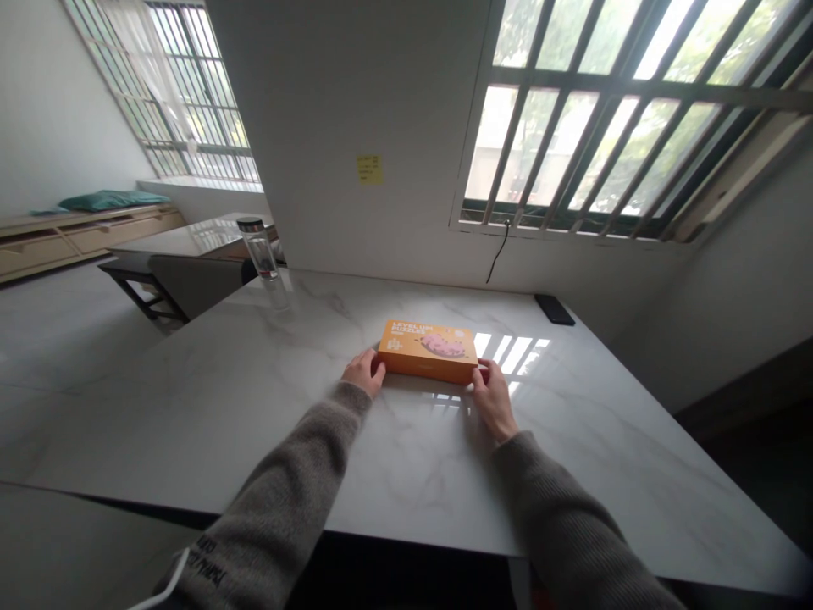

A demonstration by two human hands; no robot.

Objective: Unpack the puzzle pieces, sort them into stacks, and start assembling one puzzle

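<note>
An orange puzzle box (427,367) lies flat on the white marble-patterned table (406,457), its printed lid facing up with a pink picture and the words "LEVEL UP! PUZZLES". My left hand (365,372) grips its left end, thumb at the near corner and the other fingers partly hidden behind the side. At the right end, my right hand (493,396) holds the near corner between thumb and fingers. The box looks closed, and both hands rest close to the tabletop.
A clear glass bottle (259,248) with a dark lid stands at the table's far left corner. Near the far right edge lies a black phone (554,309). A yellow note (369,169) is stuck on the wall behind. Another table (209,235) stands farther left.
</note>
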